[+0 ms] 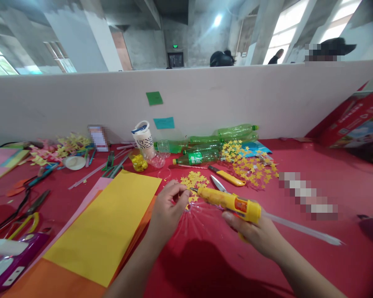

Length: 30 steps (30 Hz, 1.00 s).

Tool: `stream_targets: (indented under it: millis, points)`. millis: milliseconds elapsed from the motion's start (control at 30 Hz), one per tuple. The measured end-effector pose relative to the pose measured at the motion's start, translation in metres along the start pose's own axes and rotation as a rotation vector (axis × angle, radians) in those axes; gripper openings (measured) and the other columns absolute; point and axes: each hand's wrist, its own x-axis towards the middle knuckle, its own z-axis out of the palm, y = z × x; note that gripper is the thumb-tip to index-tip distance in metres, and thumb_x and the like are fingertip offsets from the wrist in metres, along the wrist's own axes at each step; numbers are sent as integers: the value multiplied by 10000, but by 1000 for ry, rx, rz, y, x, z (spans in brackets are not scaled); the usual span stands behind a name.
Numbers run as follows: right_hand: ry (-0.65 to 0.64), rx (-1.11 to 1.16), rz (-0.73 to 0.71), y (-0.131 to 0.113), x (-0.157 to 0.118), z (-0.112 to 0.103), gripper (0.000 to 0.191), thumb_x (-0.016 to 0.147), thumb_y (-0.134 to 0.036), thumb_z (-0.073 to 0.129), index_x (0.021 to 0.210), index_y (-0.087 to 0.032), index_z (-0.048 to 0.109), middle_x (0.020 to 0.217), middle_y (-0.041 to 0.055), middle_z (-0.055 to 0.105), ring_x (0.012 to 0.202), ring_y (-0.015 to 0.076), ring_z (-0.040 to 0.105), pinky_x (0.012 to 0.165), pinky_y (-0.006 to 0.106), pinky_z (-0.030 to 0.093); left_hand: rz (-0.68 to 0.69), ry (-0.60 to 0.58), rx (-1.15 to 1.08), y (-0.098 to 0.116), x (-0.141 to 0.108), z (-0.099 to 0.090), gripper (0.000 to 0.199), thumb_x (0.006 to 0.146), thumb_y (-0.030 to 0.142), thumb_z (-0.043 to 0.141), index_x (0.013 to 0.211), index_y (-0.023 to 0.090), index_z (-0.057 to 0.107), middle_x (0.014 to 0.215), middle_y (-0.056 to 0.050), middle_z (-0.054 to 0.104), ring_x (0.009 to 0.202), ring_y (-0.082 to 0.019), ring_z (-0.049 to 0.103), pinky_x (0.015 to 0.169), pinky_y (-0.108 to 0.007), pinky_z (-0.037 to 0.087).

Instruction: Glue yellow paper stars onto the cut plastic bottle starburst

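In my right hand [255, 231] is a yellow glue gun [230, 203], its nozzle pointing left and a long clear glue stick [304, 229] sticking out behind. My left hand [170, 203] is pinched at the nozzle tip; what its fingertips hold is too small to make out. Just beyond the fingertips lies a pile of yellow paper stars [195, 180]. Clear plastic film [192, 219] spreads over the red table below the hands. Past the glue gun are a yellow box cutter [231, 177] and a pointed metal blade [217, 183].
Yellow paper [108, 223] lies on orange sheets at the left, near scissors [34, 211] and a purple device [15, 260]. Green bottles [202, 157], a patterned cup [144, 140] and more stars [255, 167] stand or lie toward the white partition [186, 91]. A red box [357, 120] is at right.
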Motion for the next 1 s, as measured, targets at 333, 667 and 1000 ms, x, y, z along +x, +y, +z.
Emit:
stream_targets:
  millis: [333,667,1000]
  points:
    - [6,-4,37,-3,0,0,303,830,-472,540,746,-185,579,560,-43,392,489,96,331,419,218,312,2,4,9,1,0,0,189,848,207,484,672,191,551,692,16,487,672,-131,479,647,-235,377]
    - [22,-18,42,-1,0,0,330,826,-500,540,688,-200,534,542,-46,388,469,99,338,411,229,322,-10,-2,8,1,0,0,194,852,212,479,672,194,548,700,13,490,679,-134,486,651,-240,381]
    - [8,-384,-258,0,11,-12,203,846,-350,560,719,-193,548,699,20,547,578,146,519,529,266,418,79,-19,3,3,-2,-4,171,854,204,480,700,200,554,729,4,501,716,-145,493,692,-257,385]
